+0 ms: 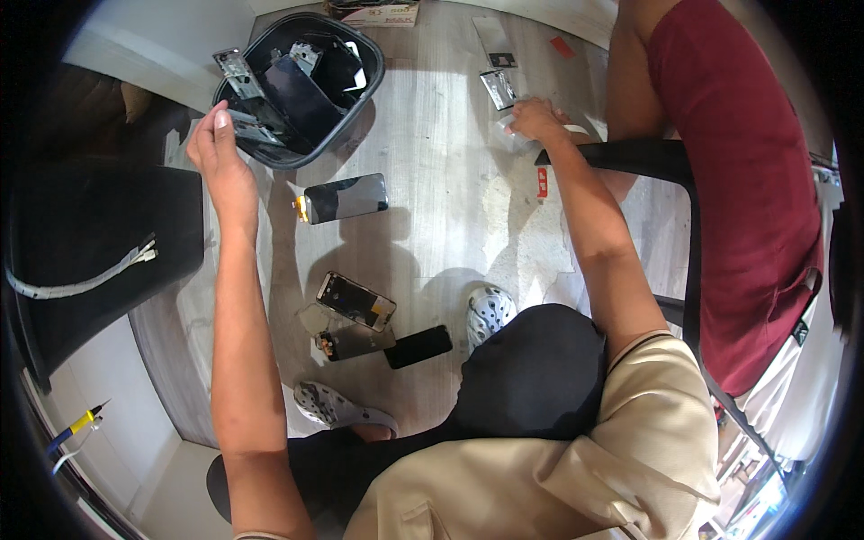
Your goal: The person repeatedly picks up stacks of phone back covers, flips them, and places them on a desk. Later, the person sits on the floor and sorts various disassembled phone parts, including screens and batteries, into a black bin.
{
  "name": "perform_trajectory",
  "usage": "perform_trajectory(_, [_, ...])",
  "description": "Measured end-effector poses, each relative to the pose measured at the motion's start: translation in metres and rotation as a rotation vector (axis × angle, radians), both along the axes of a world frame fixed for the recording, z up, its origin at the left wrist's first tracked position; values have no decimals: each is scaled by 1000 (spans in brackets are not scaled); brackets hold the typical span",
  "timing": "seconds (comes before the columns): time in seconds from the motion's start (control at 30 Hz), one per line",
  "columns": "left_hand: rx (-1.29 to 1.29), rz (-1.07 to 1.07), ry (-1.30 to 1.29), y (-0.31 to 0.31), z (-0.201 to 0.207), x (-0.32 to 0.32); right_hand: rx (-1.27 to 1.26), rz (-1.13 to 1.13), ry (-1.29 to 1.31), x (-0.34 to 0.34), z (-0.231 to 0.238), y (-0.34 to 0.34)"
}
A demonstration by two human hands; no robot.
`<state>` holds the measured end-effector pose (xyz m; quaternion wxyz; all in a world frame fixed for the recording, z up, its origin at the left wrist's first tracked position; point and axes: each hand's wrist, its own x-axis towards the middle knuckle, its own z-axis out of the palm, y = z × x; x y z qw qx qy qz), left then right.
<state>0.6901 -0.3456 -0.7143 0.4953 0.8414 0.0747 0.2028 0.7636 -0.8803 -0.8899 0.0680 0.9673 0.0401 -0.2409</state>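
Observation:
At the left side of a black plastic bin (367, 108), my left hand (219, 153) is closed on the rim. Inside the bin lie phone frames (241, 74) and a dark phone screen (306, 97). Another silvery phone frame (258, 129) leans just beside the fingers. My right hand (538, 121) reaches down to the floor at the upper right, its fingers bent over a clear, pale bit (509, 137) that I cannot make out. Just beyond those fingers lies a small metallic phone part (498, 90).
Loose phone screens lie on the floor: one (346, 199) below the bin, several (358, 301) near my left shoe (333, 405). A red piece (543, 183) lies near a black chair frame (643, 155). Another person's maroon-clothed leg (747, 180) occupies the right. A cable (90, 286) lies left.

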Motion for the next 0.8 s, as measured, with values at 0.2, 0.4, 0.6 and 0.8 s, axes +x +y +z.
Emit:
perform_trajectory(0.2, [-65,-2,34,7,-10,-6,157,92,80,2,-6,2])
perform_trajectory(0.4, [-73,71,-21,11,-23,-20,1270,-188,-130,-10,199,136])
perform_trajectory(0.6, [-125,99,0,-13,-15,-18,1848,462,-196,-9,395,390])
perform_trajectory(0.8, [142,-21,-153,-10,-18,-4,1080,729,-559,-59,522,642])
